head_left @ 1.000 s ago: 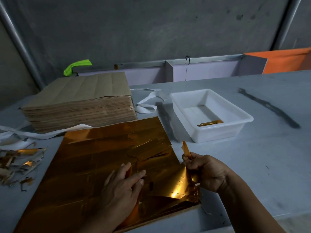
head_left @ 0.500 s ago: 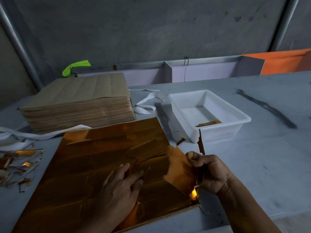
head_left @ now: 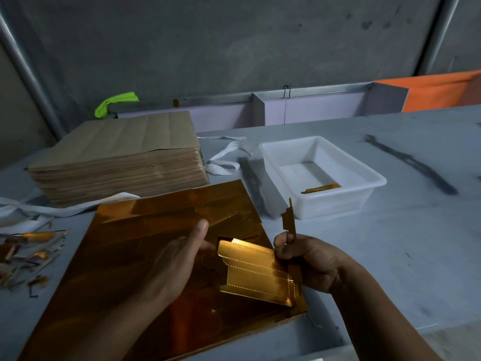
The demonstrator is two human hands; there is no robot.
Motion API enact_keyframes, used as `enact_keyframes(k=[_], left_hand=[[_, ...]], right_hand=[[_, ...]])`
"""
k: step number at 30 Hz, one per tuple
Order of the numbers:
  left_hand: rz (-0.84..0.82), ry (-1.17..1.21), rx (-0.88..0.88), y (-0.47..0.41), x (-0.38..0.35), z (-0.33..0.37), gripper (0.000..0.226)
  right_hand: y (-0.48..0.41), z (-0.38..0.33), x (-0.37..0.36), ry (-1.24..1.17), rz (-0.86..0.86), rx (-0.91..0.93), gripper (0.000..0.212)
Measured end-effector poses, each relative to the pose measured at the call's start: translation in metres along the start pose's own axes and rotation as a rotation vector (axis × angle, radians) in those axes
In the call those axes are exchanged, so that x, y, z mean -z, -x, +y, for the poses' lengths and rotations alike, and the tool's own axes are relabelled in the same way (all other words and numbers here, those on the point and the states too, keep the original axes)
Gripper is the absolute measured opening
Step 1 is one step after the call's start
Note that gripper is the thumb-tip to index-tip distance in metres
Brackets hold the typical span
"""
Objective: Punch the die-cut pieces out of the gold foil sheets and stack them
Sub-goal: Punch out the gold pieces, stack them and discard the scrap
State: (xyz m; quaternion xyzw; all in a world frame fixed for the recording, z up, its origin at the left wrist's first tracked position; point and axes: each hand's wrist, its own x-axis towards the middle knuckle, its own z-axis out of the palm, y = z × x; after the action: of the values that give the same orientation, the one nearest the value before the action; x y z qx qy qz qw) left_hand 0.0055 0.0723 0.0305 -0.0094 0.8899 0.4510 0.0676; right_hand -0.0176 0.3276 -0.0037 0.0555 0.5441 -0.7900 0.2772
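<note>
scraps: foil scraps (head_left: pixel 31 254) heaped at the far left edge of the desk (head_left: pixel 390 256).
strips: loose white strips (head_left: pixel 78 208) run in from the left along the front of the brown pile.
brown pile: thick brown sheet stack (head_left: pixel 122 152) at back left, edges squared. A green item (head_left: pixel 115 102) sits behind it; can't tell what it is.
gold pile: gold foil sheets (head_left: pixel 135 256) lie flat on the desk just in front of the brown pile. The far corner points toward the tub, and die-cut outlines show near that corner.
left hand (head_left: pixel 177 264): loose, gripping nothing I can see. Thumb and fingers are near straight, above the gold pile. Fingertips reach the left end of the lifted piece; contact unclear.
strap: white strap loop (head_left: pixel 226 160) on the desk between the brown pile and the tub.
piece: die-cut piece (head_left: pixel 255 274), gold with perforated fold lines and a stepped left edge. It is raised off the pile and tilted, between both hands, over the pile's near right corner.
right hand (head_left: pixel 309 261): curled. Thumb and forefinger pinch a narrow foil strip (head_left: pixel 289 220) that stands upright. The piece's right end runs against its fingers; can't tell if they grip it too.
tub: white tub (head_left: pixel 335 205) beyond the right hand, with one gold piece (head_left: pixel 321 188) lying inside.
desk mark: dark smear (head_left: pixel 411 162) further right.
far right: orange sheet (head_left: pixel 442 92) behind the desk.
</note>
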Motion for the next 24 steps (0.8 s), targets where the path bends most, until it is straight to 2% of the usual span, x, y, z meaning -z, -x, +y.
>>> enact_keyframes(k=[3, 5, 7, 8, 13, 21, 24], left_hand=[[-0.150, 0.164, 0.006, 0.003, -0.004, 0.018, 0.066], [-0.218, 0.188, 0.045, 0.002, -0.012, 0.022, 0.041], [-0.209, 0.162, 0.066, 0.000, -0.018, 0.021, 0.013], [-0.190, 0.150, 0.070, -0.002, -0.018, 0.020, 0.008], [-0.036, 0.269, 0.176, -0.010, -0.002, 0.004, 0.008], [0.139, 0.516, 0.318, -0.013, 0.002, -0.037, 0.012], [0.186, 0.604, 0.326, -0.013, -0.001, -0.040, 0.014]], right_hand=[[-0.001, -0.001, -0.002, 0.059, 0.006, 0.000, 0.025], [-0.001, -0.001, -0.003, 0.098, 0.013, -0.004, 0.023], [-0.001, -0.001, -0.004, 0.138, 0.038, -0.025, 0.022], [-0.002, -0.001, -0.005, 0.160, 0.059, -0.044, 0.023], [-0.003, -0.001, -0.007, 0.103, 0.178, -0.103, 0.028], [-0.001, -0.001, -0.013, 0.091, 0.241, -0.129, 0.027], [0.002, -0.005, -0.020, 0.264, 0.246, -0.126, 0.026]])
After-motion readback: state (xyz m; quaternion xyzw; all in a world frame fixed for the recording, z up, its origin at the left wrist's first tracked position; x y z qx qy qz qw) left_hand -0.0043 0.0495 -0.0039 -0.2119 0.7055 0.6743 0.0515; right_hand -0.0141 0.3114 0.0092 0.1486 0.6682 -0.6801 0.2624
